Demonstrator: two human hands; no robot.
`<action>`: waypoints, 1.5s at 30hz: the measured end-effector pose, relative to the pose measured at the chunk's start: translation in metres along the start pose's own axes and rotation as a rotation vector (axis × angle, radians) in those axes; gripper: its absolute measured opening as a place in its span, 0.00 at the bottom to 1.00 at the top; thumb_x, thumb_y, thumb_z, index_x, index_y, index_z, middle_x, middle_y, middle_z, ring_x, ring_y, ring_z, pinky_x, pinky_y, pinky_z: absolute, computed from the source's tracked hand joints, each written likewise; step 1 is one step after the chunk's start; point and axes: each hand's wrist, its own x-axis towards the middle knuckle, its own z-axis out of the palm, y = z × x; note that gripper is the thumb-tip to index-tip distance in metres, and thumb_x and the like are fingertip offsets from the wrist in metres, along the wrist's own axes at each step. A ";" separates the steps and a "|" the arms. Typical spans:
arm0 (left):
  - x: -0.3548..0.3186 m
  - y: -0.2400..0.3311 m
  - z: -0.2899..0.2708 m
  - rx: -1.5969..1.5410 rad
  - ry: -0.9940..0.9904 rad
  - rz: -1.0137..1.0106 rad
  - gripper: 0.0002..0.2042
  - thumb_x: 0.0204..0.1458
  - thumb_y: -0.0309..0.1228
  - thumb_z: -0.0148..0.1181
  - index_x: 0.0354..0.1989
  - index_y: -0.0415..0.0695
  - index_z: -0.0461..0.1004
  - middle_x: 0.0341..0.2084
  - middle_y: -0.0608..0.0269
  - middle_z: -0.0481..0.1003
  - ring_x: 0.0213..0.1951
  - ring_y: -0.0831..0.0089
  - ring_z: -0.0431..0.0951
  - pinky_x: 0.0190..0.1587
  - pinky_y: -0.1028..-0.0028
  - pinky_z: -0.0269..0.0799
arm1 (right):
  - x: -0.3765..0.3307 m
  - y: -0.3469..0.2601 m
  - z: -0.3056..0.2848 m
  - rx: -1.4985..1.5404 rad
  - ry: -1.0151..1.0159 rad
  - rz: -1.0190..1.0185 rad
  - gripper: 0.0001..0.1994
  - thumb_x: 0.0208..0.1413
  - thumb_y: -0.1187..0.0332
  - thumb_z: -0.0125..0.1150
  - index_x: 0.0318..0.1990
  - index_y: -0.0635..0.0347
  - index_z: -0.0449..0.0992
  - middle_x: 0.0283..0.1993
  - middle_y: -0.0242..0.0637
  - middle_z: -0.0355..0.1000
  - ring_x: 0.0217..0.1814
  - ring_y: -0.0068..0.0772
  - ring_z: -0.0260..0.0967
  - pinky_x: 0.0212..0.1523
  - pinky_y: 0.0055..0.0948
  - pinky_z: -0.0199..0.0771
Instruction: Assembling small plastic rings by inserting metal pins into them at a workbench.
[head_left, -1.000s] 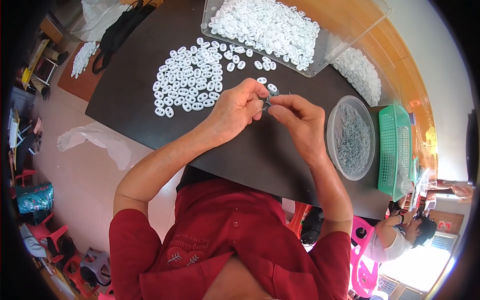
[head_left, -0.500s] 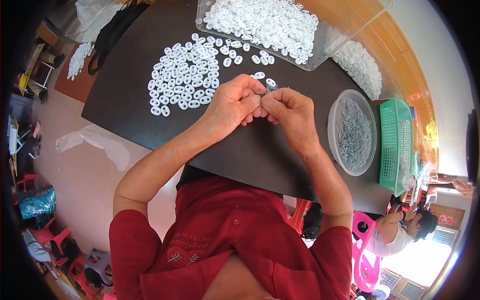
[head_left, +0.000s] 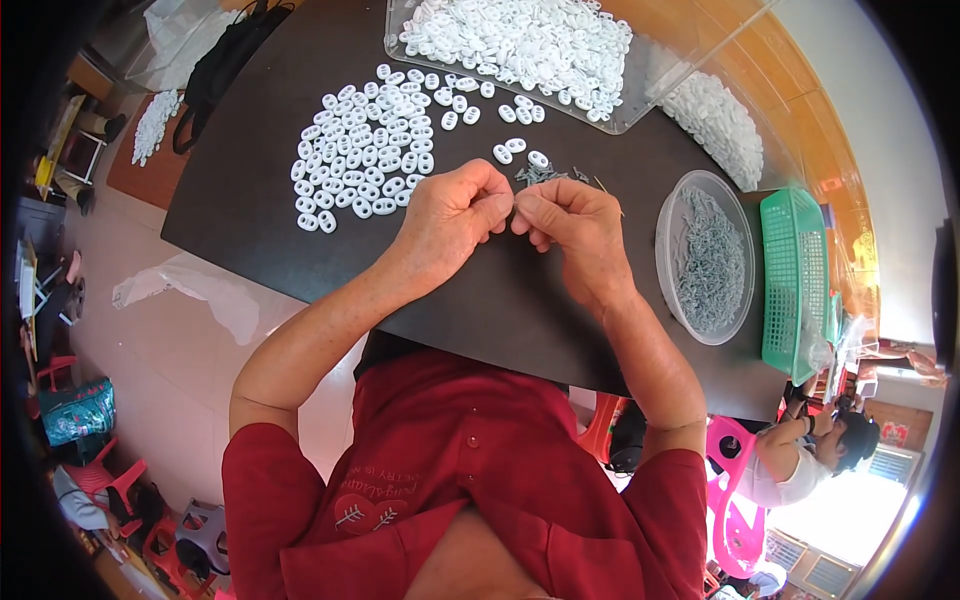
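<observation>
Over the dark table (head_left: pixel 480 320), my left hand (head_left: pixel 448 228) and my right hand (head_left: pixel 575 228) almost meet at the fingertips. Both are closed in a pinch; whatever lies between the fingers is hidden or too small to name. Just beyond them is a little heap of grey screw-like pins (head_left: pixel 543 174), with a few white oval two-holed pieces (head_left: pixel 538 159) beside it. To the left of my left hand many more white oval pieces (head_left: pixel 350 160) lie spread in a single patch.
A clear bin (head_left: pixel 628 125) full of white pieces stands at the far side, with another white pile (head_left: pixel 715 125) beside it. On the right are a round clear tub (head_left: pixel 664 285) of grey pins and a green basket (head_left: pixel 778 340). A person (head_left: pixel 790 465) sits beyond.
My hands have drawn slightly apart at the fingertips. The heap of pins and the white pieces behind them now show more fully.
</observation>
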 end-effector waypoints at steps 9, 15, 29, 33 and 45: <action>0.000 0.008 -0.005 -0.132 -0.047 -0.128 0.10 0.57 0.36 0.50 0.30 0.42 0.70 0.19 0.70 0.69 0.21 0.86 0.65 0.22 0.86 0.60 | 0.002 0.001 0.002 0.029 0.017 -0.019 0.07 0.51 0.71 0.60 0.32 0.67 0.75 0.26 0.34 0.72 0.25 0.18 0.64 0.27 0.17 0.62; -0.001 -0.004 0.007 0.366 0.140 0.167 0.05 0.49 0.26 0.55 0.26 0.39 0.68 0.18 0.60 0.72 0.21 0.69 0.73 0.24 0.73 0.67 | 0.005 0.004 -0.001 0.083 0.108 -0.052 0.06 0.52 0.72 0.59 0.33 0.67 0.75 0.27 0.34 0.72 0.25 0.18 0.64 0.27 0.17 0.63; 0.015 -0.015 0.008 0.876 0.162 0.379 0.04 0.46 0.25 0.58 0.30 0.40 0.70 0.21 0.57 0.73 0.26 0.60 0.76 0.28 0.66 0.69 | -0.015 0.007 -0.025 -0.152 0.253 -0.123 0.07 0.52 0.71 0.57 0.34 0.68 0.74 0.27 0.33 0.73 0.27 0.16 0.65 0.30 0.16 0.65; 0.017 -0.003 -0.002 0.711 0.120 0.218 0.03 0.47 0.25 0.55 0.29 0.40 0.70 0.19 0.57 0.74 0.24 0.62 0.76 0.27 0.68 0.69 | -0.024 0.011 -0.033 -0.159 0.252 -0.173 0.07 0.52 0.72 0.57 0.34 0.67 0.73 0.28 0.33 0.73 0.29 0.17 0.66 0.31 0.16 0.65; 0.078 0.006 -0.076 0.999 0.434 0.460 0.04 0.46 0.25 0.55 0.30 0.42 0.75 0.26 0.59 0.75 0.32 0.60 0.74 0.35 0.66 0.68 | -0.031 0.016 -0.038 -0.171 0.268 -0.232 0.05 0.52 0.74 0.56 0.33 0.67 0.73 0.28 0.32 0.72 0.28 0.17 0.65 0.30 0.16 0.64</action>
